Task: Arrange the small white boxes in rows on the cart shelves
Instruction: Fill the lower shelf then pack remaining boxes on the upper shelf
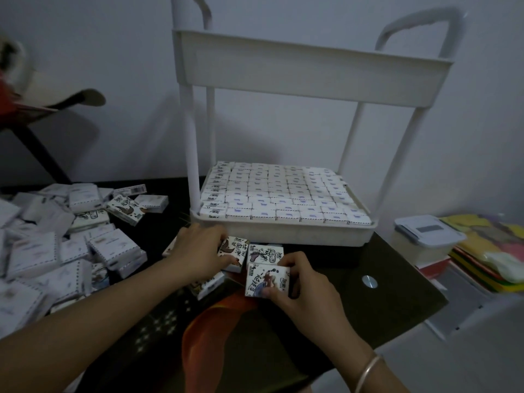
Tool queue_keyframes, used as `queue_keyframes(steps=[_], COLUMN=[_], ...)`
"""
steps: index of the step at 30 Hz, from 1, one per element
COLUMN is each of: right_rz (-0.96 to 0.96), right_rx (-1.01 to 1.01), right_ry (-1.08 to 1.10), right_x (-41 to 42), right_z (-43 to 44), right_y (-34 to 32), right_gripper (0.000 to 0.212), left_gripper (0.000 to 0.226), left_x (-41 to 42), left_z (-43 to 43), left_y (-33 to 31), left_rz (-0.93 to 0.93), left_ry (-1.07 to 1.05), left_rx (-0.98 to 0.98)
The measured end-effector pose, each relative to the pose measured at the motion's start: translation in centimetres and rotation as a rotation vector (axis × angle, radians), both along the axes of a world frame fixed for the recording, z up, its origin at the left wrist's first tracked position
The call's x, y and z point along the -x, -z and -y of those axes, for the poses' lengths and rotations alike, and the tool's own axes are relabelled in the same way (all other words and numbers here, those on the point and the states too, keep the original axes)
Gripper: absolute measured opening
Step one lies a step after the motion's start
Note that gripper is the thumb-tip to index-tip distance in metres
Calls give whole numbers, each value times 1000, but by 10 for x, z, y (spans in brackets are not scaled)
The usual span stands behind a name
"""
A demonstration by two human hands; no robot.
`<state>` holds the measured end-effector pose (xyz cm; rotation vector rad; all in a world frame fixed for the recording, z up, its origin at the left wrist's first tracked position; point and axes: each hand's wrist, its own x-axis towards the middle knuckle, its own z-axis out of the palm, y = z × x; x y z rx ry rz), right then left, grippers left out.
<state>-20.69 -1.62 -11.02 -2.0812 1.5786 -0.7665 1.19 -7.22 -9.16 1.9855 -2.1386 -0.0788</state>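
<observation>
The cart's (192, 137) lower shelf (283, 235) is packed edge to edge with small white boxes (283, 194) in tight rows. The upper shelf's (306, 78) wall hides whatever it holds. A big loose pile (56, 245) lies along the left edge of the bench (397, 293), so much seems left to do.

The left hand (198, 251) grips a printed box (235, 248) and the right hand (306, 290) pinches a second box (265, 279), both just before the cart. The boxes look like matte, squarish card, the cart smooth plastic, the bench dark and glossy.

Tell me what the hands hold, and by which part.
The right hand pinches a small printed box by its right side and lower edge. The left hand grips a second box by its left side.
</observation>
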Motion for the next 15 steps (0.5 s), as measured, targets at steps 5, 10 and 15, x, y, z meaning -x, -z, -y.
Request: queue_keyframes(steps=[5, 10, 15], right_rz=[254, 327, 191], right_rx=[-70, -72, 204], right_ry=[-77, -41, 140], right_x=[13, 44, 75], right_z=[4, 26, 71], right_y=[0, -32, -91], right_gripper=[34, 26, 22], left_gripper=[63, 46, 33], left_x=[6, 15, 32], left_z=[1, -4, 7], left_y=[-8, -19, -39], left_rz=[-484, -588, -627], left_ry=[-58, 56, 175], left_rx=[-220, -137, -24])
